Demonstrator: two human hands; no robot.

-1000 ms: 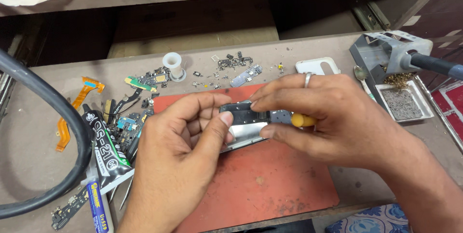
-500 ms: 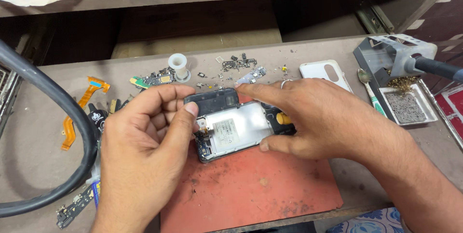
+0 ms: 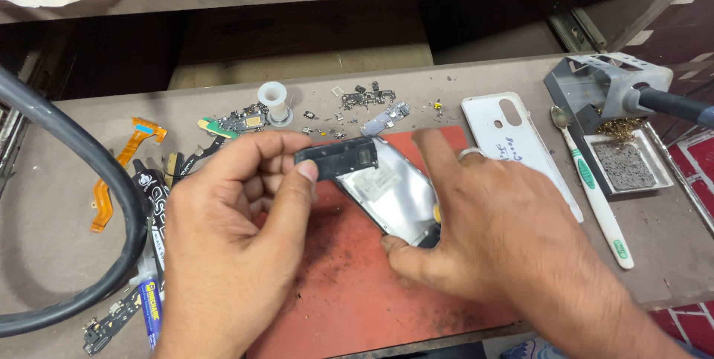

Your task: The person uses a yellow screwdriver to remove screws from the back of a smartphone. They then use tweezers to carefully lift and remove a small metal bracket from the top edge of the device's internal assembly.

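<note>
An opened phone body (image 3: 394, 195) with a silvery inner plate lies tilted over a red work mat (image 3: 357, 292). My left hand (image 3: 230, 240) pinches a black plastic cover piece (image 3: 338, 157) at the phone's upper end between thumb and fingers. My right hand (image 3: 491, 233), with a ring on one finger, grips the phone's lower right edge and hides that part of it.
A white phone back cover (image 3: 513, 136), a toothbrush (image 3: 595, 188) and a soldering iron stand (image 3: 602, 91) with a tray lie at right. Small parts (image 3: 364, 99), a white spool (image 3: 272, 100), orange flex cables (image 3: 119, 166), glue tubes (image 3: 149, 299) and a thick grey hose (image 3: 89, 173) lie at left.
The phone has turned from lying across to angled down to the right. My left hand now holds the black cover piece raised at the phone's top, and my right hand shifted lower.
</note>
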